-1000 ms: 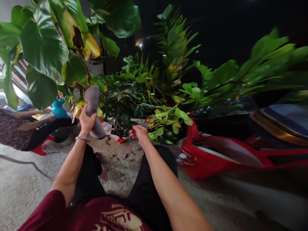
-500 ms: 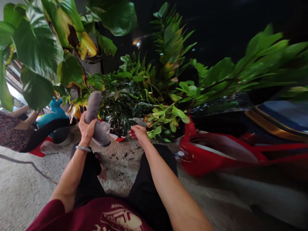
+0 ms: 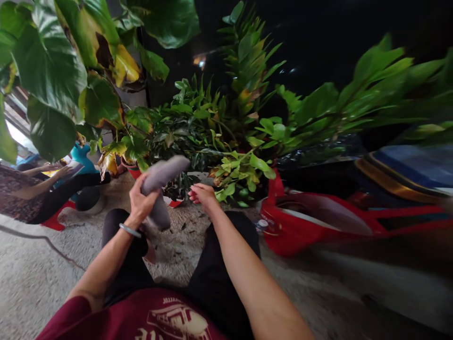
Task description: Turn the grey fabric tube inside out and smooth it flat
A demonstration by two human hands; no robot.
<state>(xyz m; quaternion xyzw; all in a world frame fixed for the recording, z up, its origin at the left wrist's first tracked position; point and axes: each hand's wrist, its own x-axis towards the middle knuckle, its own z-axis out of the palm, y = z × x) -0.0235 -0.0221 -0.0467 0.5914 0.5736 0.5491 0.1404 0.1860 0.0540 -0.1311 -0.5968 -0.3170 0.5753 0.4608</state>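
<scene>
A grey, padded fabric piece (image 3: 164, 175), bent like a thick stuffed tube, is in my left hand (image 3: 141, 200). My left fingers wrap round its middle, with one end pointing up to the right and the other hanging down. Close by on the right, my right hand (image 3: 204, 197) is closed in a pinch, apart from the grey piece. What its fingertips hold, if anything, is too small to make out. Both hands are above the floor between my knees, in front of the potted plants.
Leafy plants (image 3: 244, 174) crowd the front, with large leaves (image 3: 53, 71) overhanging at upper left. A red bag (image 3: 290, 231) stands on the concrete floor (image 3: 35, 269) at right. Another person (image 3: 24, 193) sits at left near a turquoise toy animal (image 3: 82, 156). A cable (image 3: 46, 241) crosses the floor.
My left hand has moved right and slightly down, turning the grey piece so its upper end tilts right. The right hand has stayed almost in place. The other person's hands now hold something flat.
</scene>
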